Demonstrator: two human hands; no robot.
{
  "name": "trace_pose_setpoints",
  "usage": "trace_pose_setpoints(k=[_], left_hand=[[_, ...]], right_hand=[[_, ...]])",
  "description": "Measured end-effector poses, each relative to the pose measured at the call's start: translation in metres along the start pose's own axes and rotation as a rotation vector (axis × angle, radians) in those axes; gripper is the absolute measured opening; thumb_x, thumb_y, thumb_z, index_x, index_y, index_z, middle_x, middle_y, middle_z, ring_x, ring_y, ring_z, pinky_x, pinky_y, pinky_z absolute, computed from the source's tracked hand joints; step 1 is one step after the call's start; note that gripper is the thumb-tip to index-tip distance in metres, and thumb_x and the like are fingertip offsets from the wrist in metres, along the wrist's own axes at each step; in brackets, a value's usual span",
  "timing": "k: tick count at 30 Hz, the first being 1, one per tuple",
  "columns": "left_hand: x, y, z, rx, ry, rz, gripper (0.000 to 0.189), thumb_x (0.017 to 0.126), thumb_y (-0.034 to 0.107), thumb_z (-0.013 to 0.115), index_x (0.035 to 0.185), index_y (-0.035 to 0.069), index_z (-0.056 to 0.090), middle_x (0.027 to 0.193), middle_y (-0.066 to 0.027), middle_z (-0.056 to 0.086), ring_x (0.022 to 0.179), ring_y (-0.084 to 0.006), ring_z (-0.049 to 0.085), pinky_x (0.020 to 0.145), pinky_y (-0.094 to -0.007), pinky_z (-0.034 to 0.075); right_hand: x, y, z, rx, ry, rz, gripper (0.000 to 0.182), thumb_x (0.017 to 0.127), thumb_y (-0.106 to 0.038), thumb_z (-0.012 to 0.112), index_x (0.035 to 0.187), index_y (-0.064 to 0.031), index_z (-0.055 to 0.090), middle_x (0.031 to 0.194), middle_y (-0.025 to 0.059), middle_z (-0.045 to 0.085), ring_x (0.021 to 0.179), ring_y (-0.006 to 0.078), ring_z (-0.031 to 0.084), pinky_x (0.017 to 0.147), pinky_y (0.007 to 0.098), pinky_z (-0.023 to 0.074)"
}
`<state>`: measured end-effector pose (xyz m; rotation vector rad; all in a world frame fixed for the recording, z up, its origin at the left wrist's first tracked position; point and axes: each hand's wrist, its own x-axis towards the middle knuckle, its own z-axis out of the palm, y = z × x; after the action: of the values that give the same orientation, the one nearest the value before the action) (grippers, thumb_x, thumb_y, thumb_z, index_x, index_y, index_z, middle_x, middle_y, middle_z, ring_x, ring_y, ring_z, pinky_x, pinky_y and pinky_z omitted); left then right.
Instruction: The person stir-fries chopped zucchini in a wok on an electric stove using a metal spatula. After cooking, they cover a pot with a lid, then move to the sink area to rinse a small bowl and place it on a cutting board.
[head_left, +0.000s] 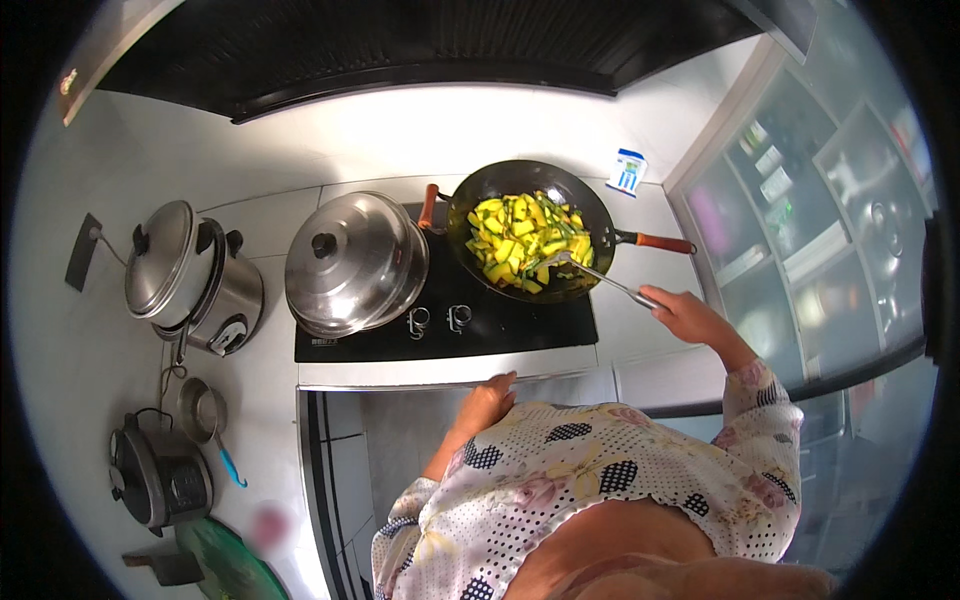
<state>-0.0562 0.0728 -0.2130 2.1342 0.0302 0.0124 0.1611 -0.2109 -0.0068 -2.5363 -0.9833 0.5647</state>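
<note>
My right hand (686, 316) grips the handle of a metal spatula (619, 285). The spatula's blade rests among yellow squash-like pieces and green strips (525, 232) in a dark wok (491, 178). One wooden handle (664, 243) of the wok points right, and a shorter one (428, 206) stands at its left. Close to the counter's front edge is my left hand (487, 401), away from the wok; its fingers are partly hidden, so whether it touches the edge is unclear. The wok sits on the right side of a black gas cooktop (517, 326).
A large lidded steel pot (356, 262) covers the cooktop's left side. Farther left are a lidded pot (166, 262) on a steel cooker (240, 300), a strainer (201, 411) and a dark electric cooker (161, 476). A cleaver (169, 568) lies by a green board (225, 559). The range hood (420, 49) hangs above.
</note>
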Motion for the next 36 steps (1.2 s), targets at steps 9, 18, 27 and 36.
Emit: trace_pose_setpoints(k=[9, 18, 27, 36], left_hand=[[-0.047, -0.002, 0.01, -0.048, -0.008, -0.209, 0.038, 0.082, 0.019, 0.06, 0.118, 0.008, 0.054, 0.104, -0.019, 0.061, 0.087, -0.039, 0.061, 0.074, -0.0441, 0.051], [-0.038, 0.029, 0.03, -0.01, -0.16, -0.227, 0.04, 0.085, 0.022, 0.057, 0.122, 0.009, 0.051, 0.116, -0.0174, 0.057, 0.095, -0.038, 0.059, 0.078, -0.0441, 0.05], [-0.067, 0.045, 0.045, 0.074, -0.187, -0.503, 0.04, 0.083, 0.029, 0.058, 0.12, 0.014, 0.055, 0.11, -0.0164, 0.06, 0.093, -0.0308, 0.062, 0.08, -0.0371, 0.049], [-0.041, 0.015, 0.026, 0.203, -0.325, -0.343, 0.036, 0.084, 0.02, 0.055, 0.118, 0.006, 0.053, 0.108, -0.0176, 0.06, 0.095, -0.0355, 0.059, 0.079, -0.0426, 0.049]], right_hand=[[-0.003, -0.031, 0.039, 1.05, -0.289, 0.337, 0.048, 0.095, -0.018, 0.043, 0.141, -0.0153, 0.03, 0.064, -0.0035, 0.037, 0.046, 0.0034, 0.03, 0.04, 0.0183, 0.0262], [0.009, 0.002, 0.091, 0.632, 0.01, 0.231, 0.045, 0.092, -0.016, 0.044, 0.136, -0.0078, 0.038, 0.085, 0.0057, 0.058, 0.063, 0.0111, 0.05, 0.062, 0.0279, 0.0446], [-0.024, 0.032, 0.047, 0.603, 0.24, 0.219, 0.044, 0.093, -0.015, 0.044, 0.136, -0.0067, 0.038, 0.077, 0.002, 0.05, 0.063, 0.009, 0.045, 0.061, 0.025, 0.0423], [-0.031, 0.01, 0.037, 0.774, 0.21, 0.449, 0.045, 0.093, -0.018, 0.043, 0.137, -0.0102, 0.035, 0.066, 0.0, 0.044, 0.052, 0.0076, 0.039, 0.045, 0.0244, 0.0363]])
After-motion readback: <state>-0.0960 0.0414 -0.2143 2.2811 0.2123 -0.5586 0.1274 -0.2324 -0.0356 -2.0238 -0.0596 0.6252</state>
